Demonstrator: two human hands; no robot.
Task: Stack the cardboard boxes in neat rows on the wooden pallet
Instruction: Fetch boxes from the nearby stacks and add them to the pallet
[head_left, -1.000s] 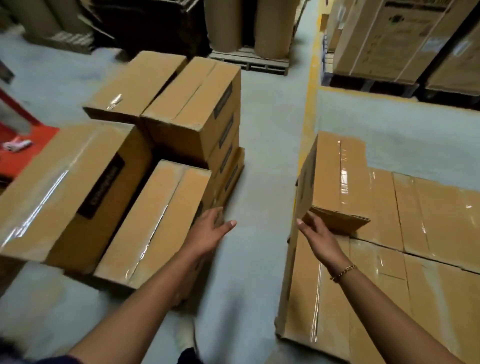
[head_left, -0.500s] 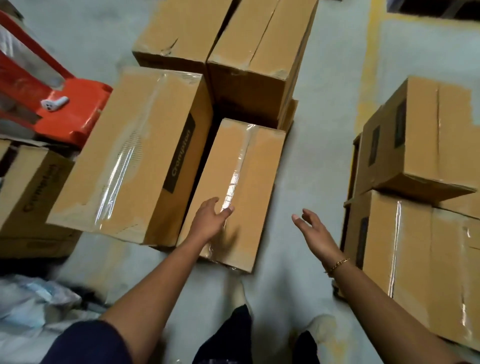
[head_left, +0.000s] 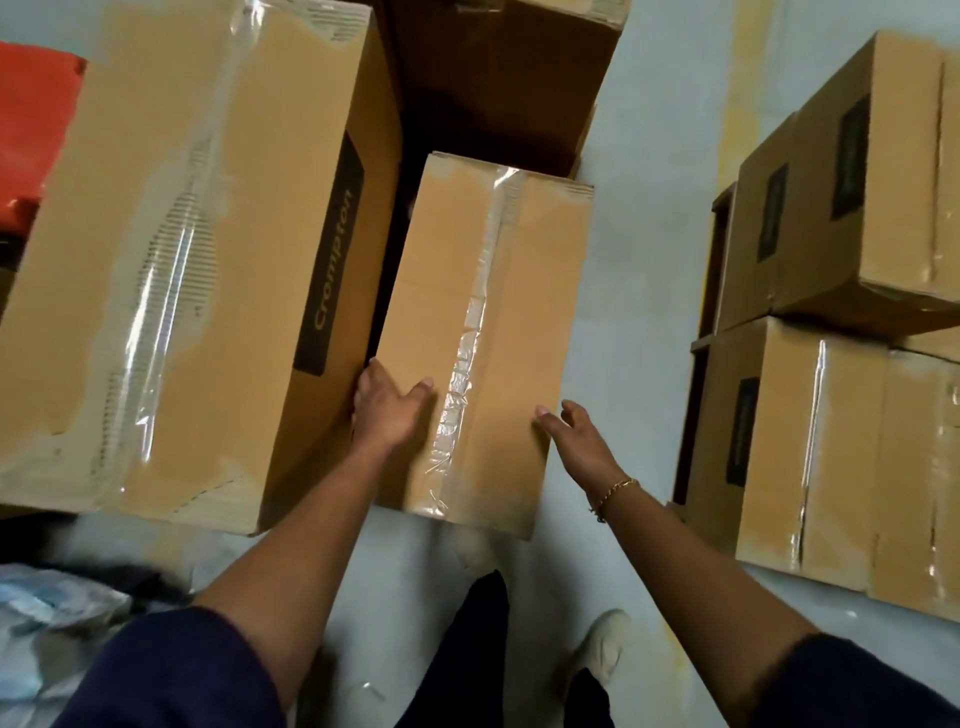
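Since half a second ago both hands have closed in on the narrow box (head_left: 483, 291): the left hand (head_left: 387, 410) has slid from its top to its left edge, and the right hand (head_left: 576, 441) has come across to its right edge.

State now:
- Left hand: thumb across the top face, fingers straight along the left wall, in the dark gap beside the large box (head_left: 197, 260). No clamp yet.
- Right hand: open and spread at the near right edge. I cannot tell whether it touches.
- Narrow box: flat on the floor (head_left: 654, 260), taped seam up, near end toward the person's shoe (head_left: 602, 649), and not yet lifted.

Judgement on the lift: the gap on the left is tight, so tip the box rightward first to free room for the fingers. Take both long sides low and opposite one another. Keep palms off the slick, wrinkled tape. Lift level, then turn right toward the stacked boxes (head_left: 810, 457).

Floor and room: pale painted concrete with a faded yellow line (head_left: 737, 78) running away from the camera. The stack on the right is two layers high here, its upper box (head_left: 872, 208) skewed, so it likely needs squaring. The pallet beneath cannot be made out. A red object (head_left: 31, 130) sits far left, and crumpled plastic wrap (head_left: 47, 613) lies near left.
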